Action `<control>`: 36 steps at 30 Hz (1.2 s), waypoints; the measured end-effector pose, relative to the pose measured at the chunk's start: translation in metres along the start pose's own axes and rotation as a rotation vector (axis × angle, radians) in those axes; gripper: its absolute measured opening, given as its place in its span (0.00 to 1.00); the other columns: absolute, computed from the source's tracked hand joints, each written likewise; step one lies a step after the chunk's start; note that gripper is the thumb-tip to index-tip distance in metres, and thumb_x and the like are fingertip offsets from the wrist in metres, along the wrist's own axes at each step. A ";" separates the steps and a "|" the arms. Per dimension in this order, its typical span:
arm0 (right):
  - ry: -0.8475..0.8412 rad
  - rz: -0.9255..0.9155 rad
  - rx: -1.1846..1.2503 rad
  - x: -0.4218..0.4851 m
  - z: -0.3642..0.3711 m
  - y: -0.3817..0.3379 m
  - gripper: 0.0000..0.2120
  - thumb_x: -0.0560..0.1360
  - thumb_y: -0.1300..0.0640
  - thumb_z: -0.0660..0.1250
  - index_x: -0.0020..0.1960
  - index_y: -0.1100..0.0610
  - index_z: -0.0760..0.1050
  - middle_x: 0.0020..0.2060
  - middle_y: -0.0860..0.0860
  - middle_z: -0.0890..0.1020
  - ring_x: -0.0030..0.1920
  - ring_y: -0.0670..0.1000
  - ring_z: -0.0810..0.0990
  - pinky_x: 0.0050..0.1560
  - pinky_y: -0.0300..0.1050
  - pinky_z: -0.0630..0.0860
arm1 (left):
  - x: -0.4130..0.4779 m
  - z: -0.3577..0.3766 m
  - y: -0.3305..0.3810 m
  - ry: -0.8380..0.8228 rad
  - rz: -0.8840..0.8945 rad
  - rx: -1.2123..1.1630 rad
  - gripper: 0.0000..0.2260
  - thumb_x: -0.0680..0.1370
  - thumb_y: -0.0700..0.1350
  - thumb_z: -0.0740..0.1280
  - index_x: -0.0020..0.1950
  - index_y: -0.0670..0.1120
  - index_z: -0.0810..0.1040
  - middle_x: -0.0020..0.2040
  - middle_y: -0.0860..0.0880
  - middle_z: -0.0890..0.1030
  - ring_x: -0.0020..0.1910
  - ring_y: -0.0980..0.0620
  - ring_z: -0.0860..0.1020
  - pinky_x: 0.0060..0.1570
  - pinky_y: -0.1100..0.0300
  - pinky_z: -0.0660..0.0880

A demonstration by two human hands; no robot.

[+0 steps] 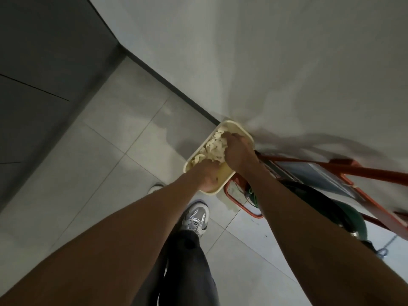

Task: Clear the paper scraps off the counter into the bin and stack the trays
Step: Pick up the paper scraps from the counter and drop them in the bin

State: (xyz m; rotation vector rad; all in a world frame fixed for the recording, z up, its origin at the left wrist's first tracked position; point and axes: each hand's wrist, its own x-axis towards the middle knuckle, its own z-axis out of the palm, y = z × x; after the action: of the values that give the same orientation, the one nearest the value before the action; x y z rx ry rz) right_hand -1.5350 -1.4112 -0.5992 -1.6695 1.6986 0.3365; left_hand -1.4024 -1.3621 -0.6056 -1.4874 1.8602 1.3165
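Note:
A cream tray [239, 128] holding a heap of pale paper scraps [214, 146] is held out over the tiled floor, close to the white wall. My left hand [207, 177] grips the tray's near edge, thumb inside the rim. My right hand [237, 151] is down in the tray, its fingers curled over the scraps at the far end. Below the tray's near corner shows the orange rim of a bin [240, 206] with a pale liner; most of the bin is hidden by my right arm.
An orange-framed step ladder [353, 171] leans along the wall at right, with a dark green object [331, 204] beneath it. A dark cabinet [44, 74] stands at left. My grey shoe [195, 217] is on the light floor tiles.

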 end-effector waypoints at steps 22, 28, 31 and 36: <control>0.486 -0.535 0.329 -0.361 -0.342 -0.319 0.16 0.83 0.60 0.66 0.69 0.51 0.76 0.71 0.50 0.78 0.72 0.50 0.76 0.70 0.33 0.64 | -0.576 -0.249 -0.018 1.094 -0.224 -0.388 0.13 0.83 0.50 0.64 0.68 0.53 0.75 0.63 0.54 0.81 0.62 0.53 0.79 0.62 0.51 0.77; 0.510 -0.698 0.371 -0.408 -0.356 -0.424 0.14 0.81 0.63 0.69 0.65 0.55 0.80 0.63 0.49 0.83 0.64 0.50 0.80 0.68 0.30 0.68 | -0.683 -0.262 -0.062 1.333 -0.337 -0.540 0.08 0.81 0.46 0.67 0.59 0.55 0.80 0.56 0.60 0.82 0.52 0.62 0.80 0.56 0.65 0.76; 0.447 -0.740 0.368 -0.414 -0.346 -0.459 0.12 0.81 0.62 0.69 0.64 0.53 0.80 0.61 0.47 0.83 0.62 0.48 0.81 0.66 0.44 0.75 | -0.706 -0.262 -0.086 1.359 -0.382 -0.562 0.07 0.81 0.44 0.68 0.57 0.54 0.81 0.54 0.59 0.83 0.48 0.63 0.79 0.51 0.76 0.71; 0.333 -0.789 0.291 -0.405 -0.330 -0.541 0.13 0.82 0.60 0.68 0.64 0.50 0.80 0.64 0.45 0.82 0.64 0.43 0.78 0.65 0.22 0.61 | -0.733 -0.291 -0.163 1.436 -0.469 -0.575 0.08 0.80 0.43 0.69 0.57 0.52 0.81 0.53 0.53 0.85 0.47 0.54 0.84 0.50 0.55 0.81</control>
State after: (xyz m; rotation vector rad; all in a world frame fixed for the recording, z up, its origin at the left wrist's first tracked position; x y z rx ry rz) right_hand -1.1630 -1.3824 0.0537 -2.0740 1.0888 -0.5592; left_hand -0.9374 -1.2289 0.0384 -3.4830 1.4534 0.4480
